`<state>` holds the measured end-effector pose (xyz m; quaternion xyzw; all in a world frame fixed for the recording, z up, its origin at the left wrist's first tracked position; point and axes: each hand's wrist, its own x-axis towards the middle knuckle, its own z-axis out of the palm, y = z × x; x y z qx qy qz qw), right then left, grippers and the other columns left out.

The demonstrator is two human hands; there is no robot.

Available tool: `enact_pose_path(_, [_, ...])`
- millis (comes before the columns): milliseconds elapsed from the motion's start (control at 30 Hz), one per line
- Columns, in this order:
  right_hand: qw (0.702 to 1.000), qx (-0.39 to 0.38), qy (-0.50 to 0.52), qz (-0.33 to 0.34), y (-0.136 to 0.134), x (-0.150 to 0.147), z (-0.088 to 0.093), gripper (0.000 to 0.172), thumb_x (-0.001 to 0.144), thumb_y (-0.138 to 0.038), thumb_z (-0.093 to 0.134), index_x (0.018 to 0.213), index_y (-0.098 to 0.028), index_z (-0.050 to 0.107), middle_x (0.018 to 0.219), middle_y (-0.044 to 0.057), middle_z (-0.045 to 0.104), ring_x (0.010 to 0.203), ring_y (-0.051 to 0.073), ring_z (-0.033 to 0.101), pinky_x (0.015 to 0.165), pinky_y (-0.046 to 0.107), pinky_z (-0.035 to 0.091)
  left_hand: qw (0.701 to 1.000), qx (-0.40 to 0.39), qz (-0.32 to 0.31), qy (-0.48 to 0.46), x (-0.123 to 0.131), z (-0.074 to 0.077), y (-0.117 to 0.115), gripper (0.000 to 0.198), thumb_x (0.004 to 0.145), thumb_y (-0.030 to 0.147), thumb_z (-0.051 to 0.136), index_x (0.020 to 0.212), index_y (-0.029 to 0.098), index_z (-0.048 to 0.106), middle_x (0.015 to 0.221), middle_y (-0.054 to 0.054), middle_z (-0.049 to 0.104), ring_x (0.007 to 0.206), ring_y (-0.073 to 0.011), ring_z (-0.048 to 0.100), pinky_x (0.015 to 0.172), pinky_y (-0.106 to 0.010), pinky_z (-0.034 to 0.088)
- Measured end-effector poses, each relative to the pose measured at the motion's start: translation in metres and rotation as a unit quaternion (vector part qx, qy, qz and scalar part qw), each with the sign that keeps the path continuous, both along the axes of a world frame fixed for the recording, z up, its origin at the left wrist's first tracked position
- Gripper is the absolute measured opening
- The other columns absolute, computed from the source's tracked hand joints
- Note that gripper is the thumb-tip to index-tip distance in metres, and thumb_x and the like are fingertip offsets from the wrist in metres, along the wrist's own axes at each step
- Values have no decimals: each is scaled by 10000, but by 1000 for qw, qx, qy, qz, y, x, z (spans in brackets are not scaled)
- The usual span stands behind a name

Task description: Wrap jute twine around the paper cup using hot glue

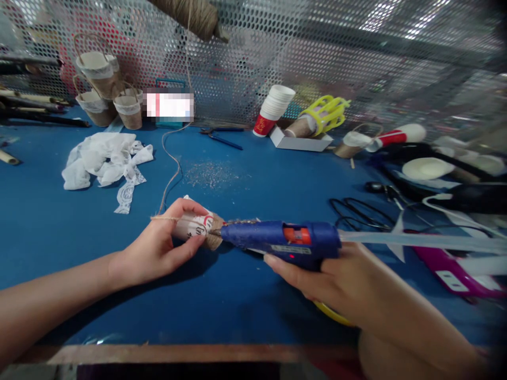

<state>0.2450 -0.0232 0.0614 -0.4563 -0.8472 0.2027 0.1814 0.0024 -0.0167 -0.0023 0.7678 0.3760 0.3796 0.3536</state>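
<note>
My left hand (162, 243) is closed around a white paper cup (186, 226) with red and dark print, lying on its side. Twine is wound around the cup's right end, and a loose strand of twine (170, 182) runs from it toward the back of the table. In my right hand (336, 279) is a blue hot glue gun (257, 236), its red light lit and a long clear glue stick (415, 240) in its rear. The gun's nozzle is at the twine-wrapped end of the cup; whether they touch I cannot tell.
White lace (103, 158) lies at the left, near several small twine-covered baskets (97, 108). Blue-handled pliers (222, 137), stacked paper cups (275, 108) and a white box (301, 141) stand at the back. Black cables (356, 214) and a purple object (455, 272) crowd the right. A twine spool (190, 16) hangs above.
</note>
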Motion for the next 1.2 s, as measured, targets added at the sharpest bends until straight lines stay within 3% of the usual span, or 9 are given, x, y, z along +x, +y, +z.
enact_pose_path(100, [1000, -3, -8, -21, -1, 1, 0, 337, 764, -270, 533, 447, -185, 454, 392, -53, 443, 362, 76, 401, 375, 186, 378, 1000, 7, -9, -6, -1, -1, 0, 254, 838, 119, 486, 1077, 190, 433, 1064, -60, 545, 958, -151, 556, 804, -244, 463])
enact_pose_path(300, [999, -15, -17, -31, 4, 3, -1, 299, 773, -327, 506, 514, -180, 535, 448, -30, 504, 426, 108, 472, 430, 216, 416, 999, 37, -9, -3, -1, -3, -1, 273, 830, 101, 493, 1082, 193, 442, 1067, -70, 516, 968, -156, 538, 846, -259, 446])
enact_pose_path(467, [999, -15, -6, -28, 6, 2, 1, 291, 783, -285, 506, 510, -187, 511, 470, -23, 543, 422, 98, 487, 433, 210, 411, 1000, 28, -3, -2, -2, -5, -1, 309, 815, 98, 507, 1094, 203, 425, 1057, -62, 530, 948, -154, 547, 815, -249, 453])
enact_pose_path(600, [997, -59, 10, -46, 8, 0, 1, 316, 780, -300, 520, 486, -202, 457, 419, -35, 503, 378, 91, 473, 399, 204, 403, 999, 35, -1, 5, -2, -5, -1, 310, 807, 96, 513, 1087, 200, 431, 1062, -69, 533, 961, -167, 549, 822, -265, 455])
enact_pose_path(733, [989, -97, 26, -108, 10, -3, 0, 339, 726, -340, 561, 442, -224, 418, 328, -57, 436, 334, 101, 471, 367, 208, 401, 999, 51, 1, 18, -2, -5, -1, 301, 802, 89, 516, 1070, 201, 437, 1060, -62, 525, 956, -159, 551, 835, -260, 453])
enact_pose_path(1200, [963, -191, 14, -190, 15, -14, 4, 351, 660, -369, 588, 409, -234, 384, 304, -57, 436, 308, 100, 457, 349, 218, 385, 998, 64, -15, 21, -3, -6, -2, 341, 810, 84, 498, 1120, 205, 422, 1082, -86, 544, 967, -178, 562, 857, -309, 467])
